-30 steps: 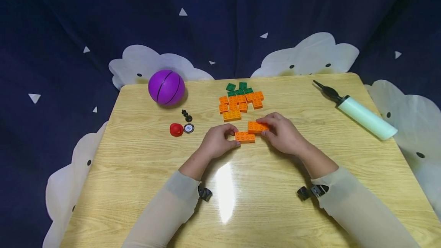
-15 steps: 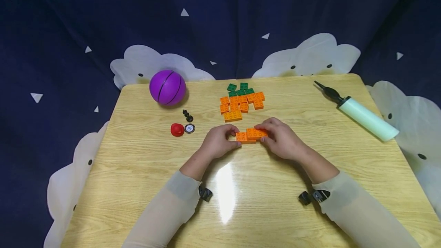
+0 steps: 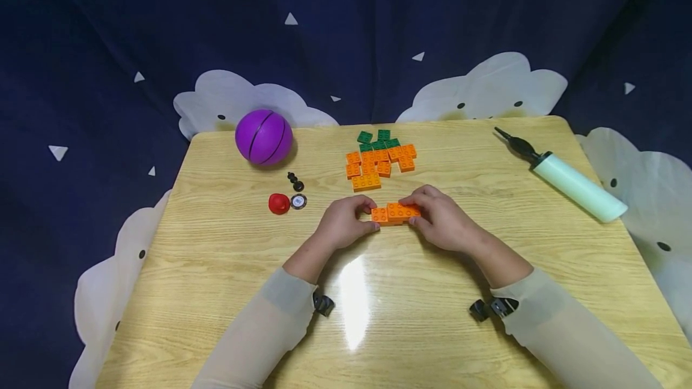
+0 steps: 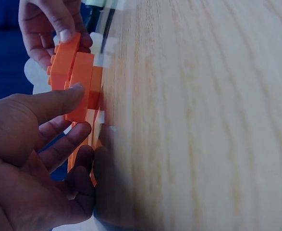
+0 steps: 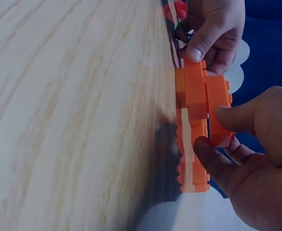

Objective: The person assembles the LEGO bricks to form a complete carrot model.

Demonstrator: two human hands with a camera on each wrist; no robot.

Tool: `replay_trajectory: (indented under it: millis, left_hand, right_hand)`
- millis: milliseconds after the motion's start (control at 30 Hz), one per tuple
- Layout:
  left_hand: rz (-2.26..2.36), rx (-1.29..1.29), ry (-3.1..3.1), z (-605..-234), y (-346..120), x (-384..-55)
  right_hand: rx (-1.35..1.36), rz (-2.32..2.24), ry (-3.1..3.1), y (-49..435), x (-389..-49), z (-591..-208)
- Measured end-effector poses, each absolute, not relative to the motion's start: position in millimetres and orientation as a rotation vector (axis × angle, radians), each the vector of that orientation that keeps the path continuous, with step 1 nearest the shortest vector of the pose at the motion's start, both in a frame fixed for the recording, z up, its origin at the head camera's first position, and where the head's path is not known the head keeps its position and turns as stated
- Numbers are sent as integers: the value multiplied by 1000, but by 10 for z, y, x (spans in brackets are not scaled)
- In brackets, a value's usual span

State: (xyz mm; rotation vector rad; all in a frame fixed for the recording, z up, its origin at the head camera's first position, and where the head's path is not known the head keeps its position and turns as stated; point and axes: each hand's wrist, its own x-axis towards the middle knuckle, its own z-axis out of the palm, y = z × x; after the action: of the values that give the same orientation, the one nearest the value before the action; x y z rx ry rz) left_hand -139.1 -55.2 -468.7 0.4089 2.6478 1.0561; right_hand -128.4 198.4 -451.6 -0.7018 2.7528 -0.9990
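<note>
My left hand [image 3: 346, 221] pinches the left end of an orange toy building brick [image 3: 379, 215] between thumb and fingers. With its thumb and fingers, my right hand [image 3: 444, 219] grips a second orange brick [image 3: 402, 211], which overlaps the right half of the first from above. From the right wrist, the upper brick [image 5: 216, 89] and lower brick [image 5: 194, 91] lie parallel, offset lengthwise, with a thin gap between them. Between the lower brick and the tabletop, another orange block face [image 4: 96, 86] shows in both wrist views. Studs on the upper brick face up.
Beyond the hands lie several orange bricks [image 3: 368, 167] and green bricks [image 3: 384, 135]. To the left are a purple ball [image 3: 264, 137], a black chess pawn [image 3: 295, 182], a small red hat [image 3: 279, 203] and a poker chip [image 3: 298, 201]. A hand pump [image 3: 578, 186] lies at the right.
My right hand has brought its brick left and down, from beside and behind the other brick to over its right half. The left hand stays in place; the last half second shows little movement.
</note>
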Motion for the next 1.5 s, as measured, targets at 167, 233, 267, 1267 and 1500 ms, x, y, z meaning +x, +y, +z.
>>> replay_trajectory:
  millis: [167, 233, 267, 1267, 1500]
  left_hand:
    - [1043, 409, 2657, -4693, -549, -1396]
    - [1036, 407, 2661, -4693, -545, -1396]
    - [1032, 406, 2662, -4692, -544, -1395]
    - [1110, 425, 2543, -4611, -706, -1473]
    - [1163, 408, 2558, -4595, -789, -1566]
  right_hand:
    - [-721, -997, 2750, 1985, -1291, -4525]
    - [-726, -992, 2751, 1983, -1291, -4528]
    - [-727, -991, 2752, 1982, -1290, -4526]
    - [-750, -973, 2782, 1966, -1284, -4559]
    - [-752, -965, 2798, 1955, -1285, -4553]
